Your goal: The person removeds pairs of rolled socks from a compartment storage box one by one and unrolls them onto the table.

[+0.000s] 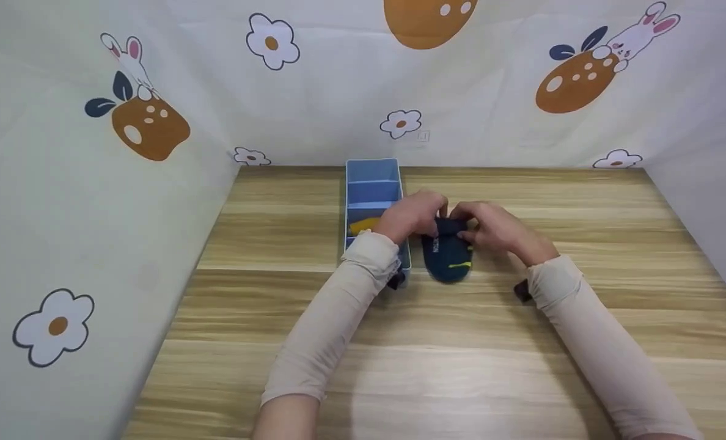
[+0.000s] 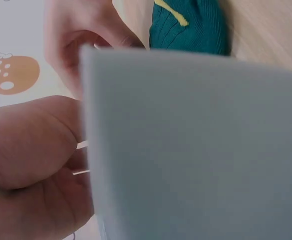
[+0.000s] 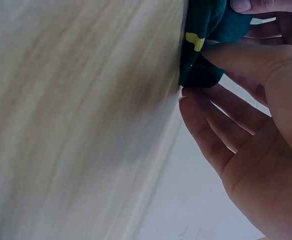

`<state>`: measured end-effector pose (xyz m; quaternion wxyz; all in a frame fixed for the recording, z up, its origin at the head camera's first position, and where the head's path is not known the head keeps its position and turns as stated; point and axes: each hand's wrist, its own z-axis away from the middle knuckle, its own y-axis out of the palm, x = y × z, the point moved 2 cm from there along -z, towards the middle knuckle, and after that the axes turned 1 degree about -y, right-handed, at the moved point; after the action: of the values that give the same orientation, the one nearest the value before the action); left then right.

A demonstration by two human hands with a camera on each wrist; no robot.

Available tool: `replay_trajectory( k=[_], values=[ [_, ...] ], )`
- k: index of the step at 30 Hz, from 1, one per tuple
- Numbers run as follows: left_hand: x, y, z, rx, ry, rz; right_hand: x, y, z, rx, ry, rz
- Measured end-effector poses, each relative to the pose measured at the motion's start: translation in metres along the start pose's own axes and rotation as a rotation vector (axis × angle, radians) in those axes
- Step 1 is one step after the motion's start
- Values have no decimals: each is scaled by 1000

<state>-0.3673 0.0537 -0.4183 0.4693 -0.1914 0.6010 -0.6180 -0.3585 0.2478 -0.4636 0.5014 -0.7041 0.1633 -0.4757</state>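
Observation:
A dark green ribbed sock [image 1: 450, 263] with yellow marks and white lettering lies on the table, its far end folded over into a thick roll. My left hand [image 1: 413, 214] holds the roll's left end, reaching across the blue box. At the other end, my right hand [image 1: 491, 226] pinches the roll between thumb and fingers. Up close in the right wrist view, the right thumb presses on the green sock [image 3: 198, 65] beside a yellow patch. A pale box wall [image 2: 195, 145] hides the left fingertips in the left wrist view.
Left of the sock stands a narrow blue divided box [image 1: 372, 168], a yellow cloth item [image 1: 363, 226] in one compartment. The left forearm covers the box's near part. A patterned sheet [image 1: 314, 110] hangs behind the wooden table [image 1: 289, 305].

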Motion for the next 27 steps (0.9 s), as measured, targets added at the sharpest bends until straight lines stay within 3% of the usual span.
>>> replay_trajectory(
  k=[9,12,16,20,27],
  values=[
    [-1,-12,-7,105,-9,-34,3,-3,1,22,9,3],
    [0,-17,-11,146,19,-44,3,-4,1,22,15,-7],
    [5,-21,-16,168,65,23,2,-4,0,36,26,-20],
    [9,-21,-19,142,83,68,0,-4,-1,42,28,-29],
    [17,-18,-21,11,111,22,-4,-2,-4,5,2,15]
  ],
)
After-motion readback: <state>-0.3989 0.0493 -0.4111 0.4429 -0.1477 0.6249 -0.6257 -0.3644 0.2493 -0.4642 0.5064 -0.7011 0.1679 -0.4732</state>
